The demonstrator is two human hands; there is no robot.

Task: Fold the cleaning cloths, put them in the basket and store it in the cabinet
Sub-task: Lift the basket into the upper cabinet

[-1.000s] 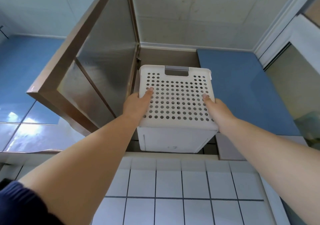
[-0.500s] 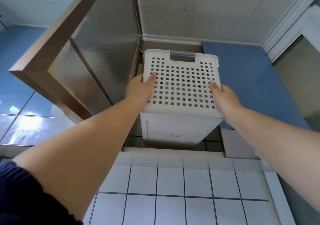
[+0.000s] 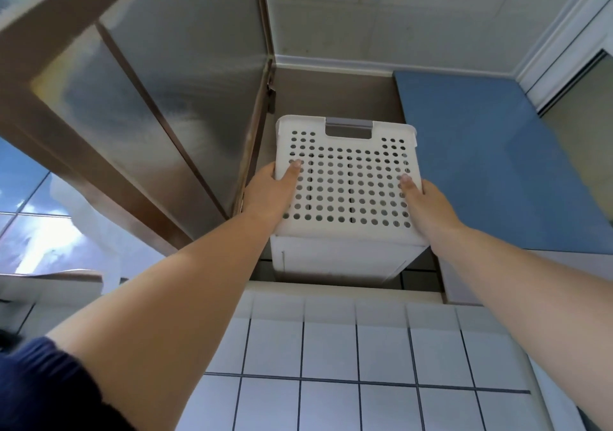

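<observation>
I hold a white perforated plastic basket (image 3: 348, 185) overhead, seen from below, at the mouth of an open wall cabinet (image 3: 331, 92). A grey handle cut-out sits at the basket's top edge. My left hand (image 3: 270, 193) grips its left side, thumb on the perforated face. My right hand (image 3: 428, 208) grips its right side the same way. The basket's solid underside faces down toward me. Whatever lies inside the basket is hidden, so no cloths are visible.
The cabinet's frosted-glass door (image 3: 172, 65) with a brown frame swings open on the left, close to my left arm. A closed blue cabinet door (image 3: 481, 165) flanks the opening on the right. White wall tiles (image 3: 331, 347) lie below, the ceiling above.
The basket has risen toward the cabinet opening with both hands still on its sides. The view tilted further upward, and the open door looms larger at left.
</observation>
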